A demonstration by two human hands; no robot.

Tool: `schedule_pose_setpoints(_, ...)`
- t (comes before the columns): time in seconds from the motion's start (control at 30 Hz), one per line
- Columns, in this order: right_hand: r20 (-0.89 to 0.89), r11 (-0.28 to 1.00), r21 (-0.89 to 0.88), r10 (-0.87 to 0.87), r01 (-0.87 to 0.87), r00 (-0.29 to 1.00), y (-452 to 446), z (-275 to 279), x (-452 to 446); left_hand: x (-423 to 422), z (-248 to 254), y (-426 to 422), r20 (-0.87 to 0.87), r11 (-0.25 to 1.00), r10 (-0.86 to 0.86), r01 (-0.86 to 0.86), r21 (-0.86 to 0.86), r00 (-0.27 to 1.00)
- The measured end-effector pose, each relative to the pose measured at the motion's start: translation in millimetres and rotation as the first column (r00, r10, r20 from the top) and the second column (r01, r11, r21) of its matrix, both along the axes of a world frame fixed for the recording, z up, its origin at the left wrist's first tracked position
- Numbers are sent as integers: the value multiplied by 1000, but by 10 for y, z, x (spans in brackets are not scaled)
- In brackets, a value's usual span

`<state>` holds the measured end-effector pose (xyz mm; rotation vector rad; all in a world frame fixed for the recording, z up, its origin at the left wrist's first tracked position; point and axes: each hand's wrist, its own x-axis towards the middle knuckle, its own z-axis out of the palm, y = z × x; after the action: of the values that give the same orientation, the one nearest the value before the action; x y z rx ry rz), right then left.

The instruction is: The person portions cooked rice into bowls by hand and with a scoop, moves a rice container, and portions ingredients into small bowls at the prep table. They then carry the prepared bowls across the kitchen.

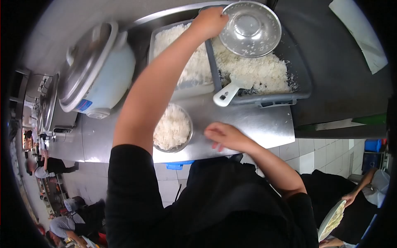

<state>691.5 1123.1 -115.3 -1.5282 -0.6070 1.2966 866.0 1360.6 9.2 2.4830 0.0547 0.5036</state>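
My left hand (209, 22) reaches to the back with its fingers closed on the rim of a metal bowl (269, 25). Rice grains cling to this bowl, which is over the grey tub (304, 78) of loose rice (258, 70). A white scoop (225, 95) lies partly in that rice, its handle over the near rim. My right hand (227, 136) hovers above the steel counter (264, 124) with loosely bent fingers apart, holding nothing. To its left stands a second metal bowl heaped with rice (171, 126), touched by neither hand. My left forearm partly covers a rectangular container of rice (169, 39).
A large lidded cooker (109, 72) stands at the left. On the right is a dark surface with a white sheet (359, 35). A co-worker (331, 194) at lower right holds a dish of food (333, 221). Other people are at the far left.
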Motion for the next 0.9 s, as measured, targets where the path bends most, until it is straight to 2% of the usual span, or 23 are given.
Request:
schedule_pose_setpoints(0.03,5,998,-36,-46,47,999,196,-182,-92,34,-44,24,86,997,3,-10,82,996)
schedule_pose_setpoints(0.13,-174,992,-58,-117,109,978,628,-429,-246,-90,-62,-108,-48,998,47,-45,48,998)
schedule_pose_setpoints(0.17,-243,985,-65,-172,161,955,691,-479,-276,-134,-84,-170,-30,999,27,-26,43,999)
schedule_pose_setpoints(0.27,-239,985,-5,-168,172,956,726,-735,-303,-207,-171,-299,32,999,3,-5,46,999)
schedule_pose_setpoints(0.3,-225,983,-9,-182,185,957,659,-709,-297,-219,-220,-327,252,970,-98,35,242,963)
schedule_pose_setpoints(0.33,-223,973,-9,-229,233,948,581,-690,-301,-201,-255,-348,434,902,-227,20,431,871)
schedule_pose_setpoints(0.37,-223,961,-9,-270,275,937,502,-658,-289,-160,-243,-380,442,904,-230,22,427,867)
schedule_pose_setpoints(0.43,-159,963,-5,-266,269,951,278,-615,-223,-63,-223,-428,380,914,-104,-63,401,919)
schedule_pose_setpoints(0.47,-82,962,-30,-273,271,959,142,-576,-198,-21,-204,-435,382,915,-111,-56,400,917)
schedule_pose_setpoints(0.53,24,947,-80,-309,310,951,-168,-494,-141,70,-143,-403,428,958,54,-168,233,902)
schedule_pose_setpoints(0.57,52,934,-105,-339,342,939,-354,-474,-118,115,-130,-335,431,959,47,-162,233,901)
schedule_pose_setpoints(0.63,43,909,-137,-390,392,920,-795,-600,-48,148,-133,-68,239,978,193,-205,28,952)
schedule_pose_setpoints(0.7,-21,859,-134,-501,494,865,-1229,-432,-58,26,-211,283,119,963,269,-268,-25,956)
schedule_pose_setpoints(0.77,2,753,-169,-645,636,764,-1686,-378,-121,-434,-212,465,50,903,309,-276,-328,950)
schedule_pose_setpoints(0.8,-23,710,-166,-697,685,717,-1898,-366,-151,-680,-217,623,-53,873,334,-330,-359,941)
schedule_pose_setpoints(0.83,-46,662,-166,-745,731,665,-2085,-336,-166,-935,-332,832,-38,857,349,-335,-391,936)
schedule_pose_setpoints(0.87,-32,598,-146,-799,788,601,-2233,-248,-185,-1260,-309,798,-22,770,346,-297,-565,938)
schedule_pose_setpoints(0.9,-20,528,-125,-848,840,530,-2358,-129,-200,-1539,-345,825,25,720,340,-243,-650,940)
